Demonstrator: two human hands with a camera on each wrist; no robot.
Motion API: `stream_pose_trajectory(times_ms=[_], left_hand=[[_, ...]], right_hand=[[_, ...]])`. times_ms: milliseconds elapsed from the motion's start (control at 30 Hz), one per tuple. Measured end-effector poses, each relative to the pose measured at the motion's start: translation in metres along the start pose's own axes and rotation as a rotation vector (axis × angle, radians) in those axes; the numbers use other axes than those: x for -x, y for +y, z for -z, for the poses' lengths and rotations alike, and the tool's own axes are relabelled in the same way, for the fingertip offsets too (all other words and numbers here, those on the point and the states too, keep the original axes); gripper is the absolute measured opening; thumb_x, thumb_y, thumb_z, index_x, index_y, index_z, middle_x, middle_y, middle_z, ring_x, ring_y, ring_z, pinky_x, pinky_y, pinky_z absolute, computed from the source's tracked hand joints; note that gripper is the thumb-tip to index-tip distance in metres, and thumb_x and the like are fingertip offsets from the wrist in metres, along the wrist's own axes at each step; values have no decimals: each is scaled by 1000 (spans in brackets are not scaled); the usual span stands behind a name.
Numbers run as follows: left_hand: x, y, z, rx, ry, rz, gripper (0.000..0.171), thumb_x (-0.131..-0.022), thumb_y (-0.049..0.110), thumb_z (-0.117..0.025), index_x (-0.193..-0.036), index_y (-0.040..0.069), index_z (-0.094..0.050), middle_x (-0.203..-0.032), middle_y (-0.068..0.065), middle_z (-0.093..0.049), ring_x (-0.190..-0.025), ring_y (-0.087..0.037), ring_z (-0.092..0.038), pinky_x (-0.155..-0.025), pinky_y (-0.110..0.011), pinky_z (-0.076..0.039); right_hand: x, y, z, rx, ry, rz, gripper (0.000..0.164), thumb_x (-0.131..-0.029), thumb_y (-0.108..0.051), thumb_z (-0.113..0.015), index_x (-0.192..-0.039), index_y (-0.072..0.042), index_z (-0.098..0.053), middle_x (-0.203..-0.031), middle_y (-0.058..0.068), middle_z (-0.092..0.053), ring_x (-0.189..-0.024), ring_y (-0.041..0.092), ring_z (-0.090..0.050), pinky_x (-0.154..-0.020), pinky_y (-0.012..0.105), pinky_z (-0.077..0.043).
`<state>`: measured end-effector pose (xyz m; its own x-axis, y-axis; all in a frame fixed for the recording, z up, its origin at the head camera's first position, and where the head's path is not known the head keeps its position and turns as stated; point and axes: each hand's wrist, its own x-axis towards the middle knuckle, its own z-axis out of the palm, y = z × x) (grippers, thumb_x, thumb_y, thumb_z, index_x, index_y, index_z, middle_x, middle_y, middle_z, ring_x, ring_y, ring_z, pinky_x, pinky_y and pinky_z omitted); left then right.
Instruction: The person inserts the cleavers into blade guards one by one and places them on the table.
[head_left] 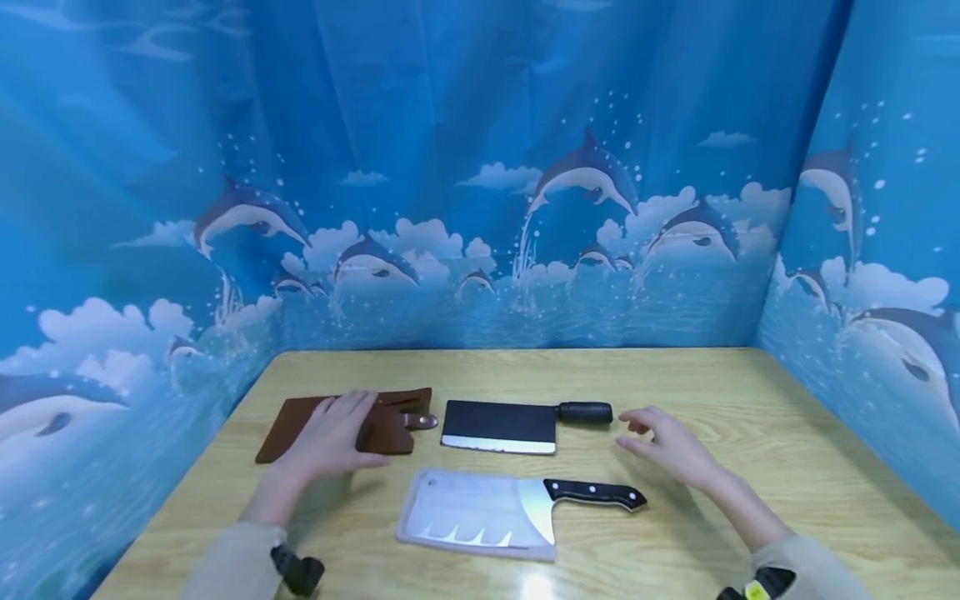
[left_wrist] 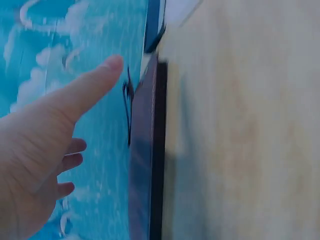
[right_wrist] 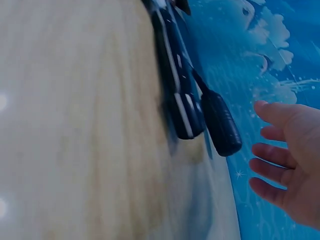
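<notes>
My left hand (head_left: 333,435) hovers over a brown leather knife sheath (head_left: 291,425), its thumb stretched out to the right. In the left wrist view that hand (left_wrist: 42,142) shows no hold on the sheath (left_wrist: 142,165). To the right of it lies a cleaver with a black blade (head_left: 498,423), a bright cutting edge and a round black handle (head_left: 585,412). Just beyond that handle's end is my right hand (head_left: 671,446), fingers loosely bent and holding nothing. Nearer to me lies a second cleaver (head_left: 536,504), its blade in a translucent cover, its riveted black handle (right_wrist: 175,75) pointing right.
All of this lies on a light wood-grain table (head_left: 750,417). A blue curtain with dolphins (head_left: 480,167) stands along the back and both sides. A snap strap (head_left: 420,421) sticks out from the sheath's right side. Light glares near the front edge.
</notes>
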<state>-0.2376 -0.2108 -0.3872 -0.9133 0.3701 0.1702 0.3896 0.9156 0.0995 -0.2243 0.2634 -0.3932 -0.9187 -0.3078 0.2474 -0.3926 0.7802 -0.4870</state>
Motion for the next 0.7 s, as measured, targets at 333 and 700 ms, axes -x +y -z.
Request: stream_pose_trajectory(times_ms=[333, 700], left_hand=[[-21, -43, 10, 64, -93, 87, 117, -62, 58, -77, -143, -6, -21, -144, -32, -21, -131, -49, -17, -100, -66, -12], [-38, -37, 4, 74, -318, 107, 124, -57, 60, -78, -146, -1, -18, -147, -29, -18, -133, -47, -15, -101, -66, -10]], right_hand=[[-39, 13, 4, -37, 67, 20, 47, -85, -16, -66, -121, 10, -53, -115, 26, -55, -105, 41, -51, -85, 54, -43], [-69, 12, -16, -19, -95, -9, 53, -86, -22, -65, -127, 8, -49, -124, 27, -50, -114, 43, -45, -94, 55, -36]])
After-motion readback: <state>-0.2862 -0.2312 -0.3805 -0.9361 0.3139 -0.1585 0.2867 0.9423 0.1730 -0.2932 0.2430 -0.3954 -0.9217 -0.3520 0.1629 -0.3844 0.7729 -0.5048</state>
